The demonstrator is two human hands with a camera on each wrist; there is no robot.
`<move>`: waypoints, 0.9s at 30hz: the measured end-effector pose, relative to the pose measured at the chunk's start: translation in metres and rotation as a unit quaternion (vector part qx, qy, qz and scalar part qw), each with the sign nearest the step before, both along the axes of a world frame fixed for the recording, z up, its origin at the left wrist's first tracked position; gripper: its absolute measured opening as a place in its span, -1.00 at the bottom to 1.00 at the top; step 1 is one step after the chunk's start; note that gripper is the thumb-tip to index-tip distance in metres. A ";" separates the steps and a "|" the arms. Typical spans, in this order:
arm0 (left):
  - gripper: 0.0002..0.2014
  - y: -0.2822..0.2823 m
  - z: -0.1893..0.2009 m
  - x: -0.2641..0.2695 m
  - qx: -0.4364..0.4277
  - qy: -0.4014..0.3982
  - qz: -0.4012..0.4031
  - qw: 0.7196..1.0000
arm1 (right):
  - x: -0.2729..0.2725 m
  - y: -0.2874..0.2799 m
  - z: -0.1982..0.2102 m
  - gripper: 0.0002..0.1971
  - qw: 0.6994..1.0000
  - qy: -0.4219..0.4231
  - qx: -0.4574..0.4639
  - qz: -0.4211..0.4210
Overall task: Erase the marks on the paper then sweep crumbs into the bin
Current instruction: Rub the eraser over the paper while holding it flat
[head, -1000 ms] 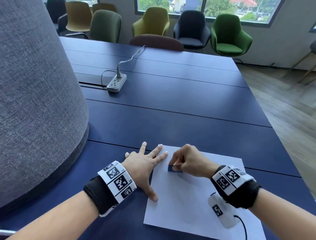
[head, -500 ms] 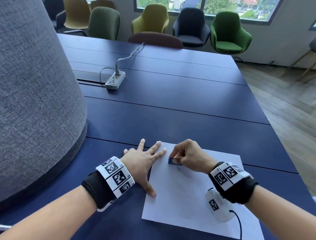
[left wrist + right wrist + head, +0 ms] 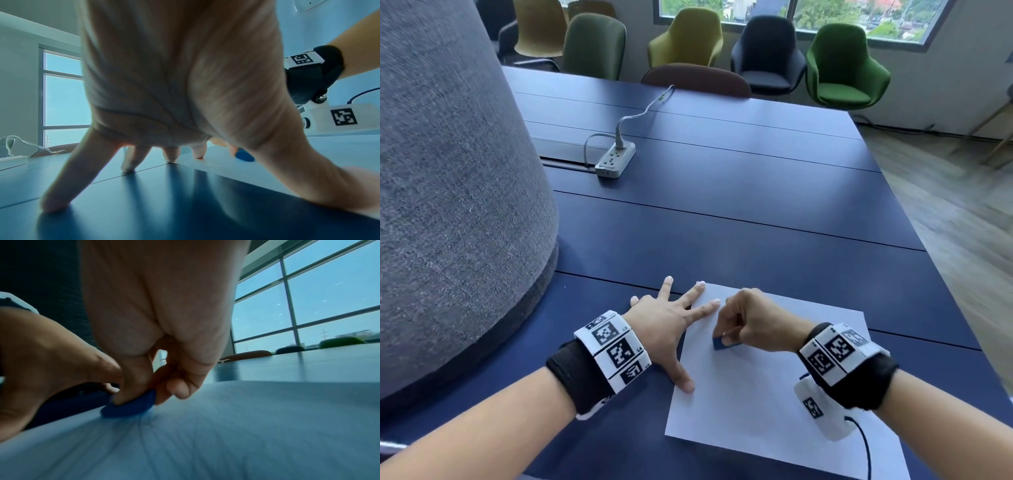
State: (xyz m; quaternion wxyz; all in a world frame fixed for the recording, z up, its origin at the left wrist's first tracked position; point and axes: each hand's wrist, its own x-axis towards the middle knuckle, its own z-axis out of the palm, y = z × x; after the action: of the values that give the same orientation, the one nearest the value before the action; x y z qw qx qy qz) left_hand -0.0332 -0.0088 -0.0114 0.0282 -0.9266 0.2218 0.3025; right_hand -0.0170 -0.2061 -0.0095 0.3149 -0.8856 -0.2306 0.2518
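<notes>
A white sheet of paper lies on the dark blue table near its front edge. My right hand pinches a small blue eraser and holds it down on the paper's left part; faint pencil lines show on the paper beside the eraser. My left hand lies spread and flat, thumb and two fingertips on the paper's left edge, the other fingers on the table. In the left wrist view the eraser shows beyond my spread left hand. No bin is in view.
A large grey fabric-covered curved form fills the left side and stands on the table. A white power strip with its cable lies farther back. Several chairs line the table's far end. Wooden floor is at the right.
My right hand has slid the eraser toward me and slightly left over the paper. The left hand stays spread on the paper's left edge.
</notes>
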 end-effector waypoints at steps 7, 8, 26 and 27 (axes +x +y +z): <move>0.35 -0.001 0.003 -0.001 0.007 0.004 0.004 1.000 | -0.013 -0.007 0.001 -0.84 0.998 0.035 -0.005 0.051; 0.35 -0.002 0.003 -0.001 0.007 0.005 0.003 1.000 | -0.012 -0.006 0.000 -0.84 0.999 0.019 0.006 0.031; 0.35 -0.003 0.005 0.000 0.017 0.013 0.006 1.000 | -0.022 -0.008 0.007 -0.83 0.996 0.015 -0.025 0.078; 0.35 -0.003 0.005 0.001 0.019 0.013 0.005 1.000 | -0.019 -0.006 0.005 -0.83 0.999 -0.005 -0.013 0.053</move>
State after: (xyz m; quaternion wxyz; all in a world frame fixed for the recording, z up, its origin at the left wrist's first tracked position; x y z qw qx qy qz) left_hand -0.0325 -0.0114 -0.0062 0.0413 -0.9230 0.2117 0.3187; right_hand -0.0361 -0.2117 -0.0041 0.2889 -0.8772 -0.2755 0.2666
